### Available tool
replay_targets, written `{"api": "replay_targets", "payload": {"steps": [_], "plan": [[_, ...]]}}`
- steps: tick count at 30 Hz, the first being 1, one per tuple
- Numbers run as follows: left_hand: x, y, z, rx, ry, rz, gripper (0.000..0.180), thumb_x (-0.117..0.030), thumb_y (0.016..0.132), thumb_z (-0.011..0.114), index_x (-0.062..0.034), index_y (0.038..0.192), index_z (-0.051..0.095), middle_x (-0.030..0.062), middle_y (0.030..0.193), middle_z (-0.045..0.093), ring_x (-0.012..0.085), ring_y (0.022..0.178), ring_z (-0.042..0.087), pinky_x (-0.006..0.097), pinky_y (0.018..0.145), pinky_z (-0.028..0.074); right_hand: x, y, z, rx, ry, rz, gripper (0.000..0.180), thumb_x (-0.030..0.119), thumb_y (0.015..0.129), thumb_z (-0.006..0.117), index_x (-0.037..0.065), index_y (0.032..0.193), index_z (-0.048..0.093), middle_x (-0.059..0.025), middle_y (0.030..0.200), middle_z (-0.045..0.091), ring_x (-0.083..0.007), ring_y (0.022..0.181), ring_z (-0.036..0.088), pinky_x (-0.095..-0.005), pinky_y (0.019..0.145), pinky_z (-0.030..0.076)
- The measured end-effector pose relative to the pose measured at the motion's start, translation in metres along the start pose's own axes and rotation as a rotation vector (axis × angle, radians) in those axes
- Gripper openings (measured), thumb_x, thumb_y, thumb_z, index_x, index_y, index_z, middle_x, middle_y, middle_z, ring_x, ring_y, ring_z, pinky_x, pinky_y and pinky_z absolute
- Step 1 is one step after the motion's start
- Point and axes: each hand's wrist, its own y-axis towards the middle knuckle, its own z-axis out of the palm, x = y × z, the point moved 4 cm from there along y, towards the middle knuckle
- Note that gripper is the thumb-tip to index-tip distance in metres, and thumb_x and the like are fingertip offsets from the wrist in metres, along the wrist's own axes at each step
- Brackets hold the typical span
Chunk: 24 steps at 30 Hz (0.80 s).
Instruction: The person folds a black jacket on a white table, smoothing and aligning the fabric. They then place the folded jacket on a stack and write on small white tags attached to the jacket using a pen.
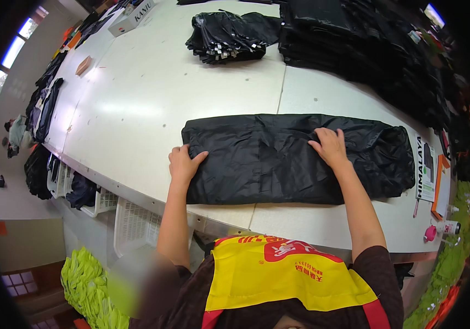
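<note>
Black, glossy, oblong fabric (257, 172) lies flattened between left hand (184, 163) and right hand (331, 147), both spread, its rumpled end rightward apparently unsmoothed.

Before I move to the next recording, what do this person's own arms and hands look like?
The left hand and right hand are ungloved, and both forearms are uncovered. Short, dark brown sleeves cover the upper arms. The front is covered by a yellow apron with red edging and red printing.
</note>
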Motion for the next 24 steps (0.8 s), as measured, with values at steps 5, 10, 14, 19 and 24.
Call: {"api": "replay_targets", "payload": {"steps": [5, 10, 14, 19, 24], "plan": [[-0.008, -0.011, -0.011, -0.012, 0.017, -0.082, 0.074, -0.059, 0.07, 0.068, -0.001, 0.115, 0.059, 0.0195, 0.11, 0.06, 0.0337, 0.105, 0.056, 0.042, 0.087, 0.046, -0.064, -0.033, -0.062, 0.157, -0.1, 0.47, 0.066, 0.045, 0.069, 0.072, 0.005, 0.118, 0.055, -0.0114, 0.118, 0.057, -0.0294, 0.115, 0.048, -0.0456, 0.095, 0.035], [0.015, -0.001, 0.023, 0.044, -0.182, -0.106, 0.077, -0.058, 0.068, 0.071, 0.0084, 0.106, 0.06, 0.0258, 0.102, 0.063, 0.0361, 0.096, 0.061, 0.04, 0.086, 0.046, -0.139, -0.07, -0.031, 0.308, 0.16, 0.46, 0.047, 0.041, 0.07, 0.072, 0.001, 0.094, 0.064, -0.0187, 0.093, 0.063, -0.0342, 0.089, 0.06, -0.041, 0.076, 0.048], [0.033, 0.005, 0.039, 0.032, -0.186, -0.053, 0.066, -0.051, 0.076, 0.068, 0.0118, 0.095, 0.059, 0.0283, 0.093, 0.063, 0.0357, 0.087, 0.061, 0.04, 0.079, 0.046, -0.106, -0.046, -0.055, 0.35, -0.038, 0.217, 0.032, 0.031, 0.081, 0.065, 0.001, 0.091, 0.064, -0.0159, 0.097, 0.063, -0.0334, 0.1, 0.058, -0.0424, 0.086, 0.045], [0.013, -0.003, 0.038, -0.065, -0.09, 0.041, 0.059, -0.052, 0.083, 0.058, 0.0074, 0.085, 0.058, 0.0258, 0.082, 0.062, 0.0398, 0.079, 0.059, 0.044, 0.072, 0.045, -0.127, -0.056, -0.049, 0.198, 0.096, 0.342, 0.034, 0.035, 0.087, 0.057, 0.001, 0.082, 0.056, -0.0144, 0.084, 0.064, -0.0333, 0.087, 0.062, -0.0424, 0.076, 0.048], [0.051, 0.016, 0.046, -0.109, -0.028, -0.063, 0.061, -0.057, 0.083, 0.054, 0.0025, 0.083, 0.062, 0.0239, 0.082, 0.063, 0.0413, 0.079, 0.058, 0.045, 0.072, 0.045, -0.116, -0.036, -0.021, -0.055, -0.04, 0.293, 0.036, 0.04, 0.084, 0.058, 0.005, 0.079, 0.056, -0.0144, 0.08, 0.064, -0.0311, 0.082, 0.063, -0.0416, 0.066, 0.052]]}}
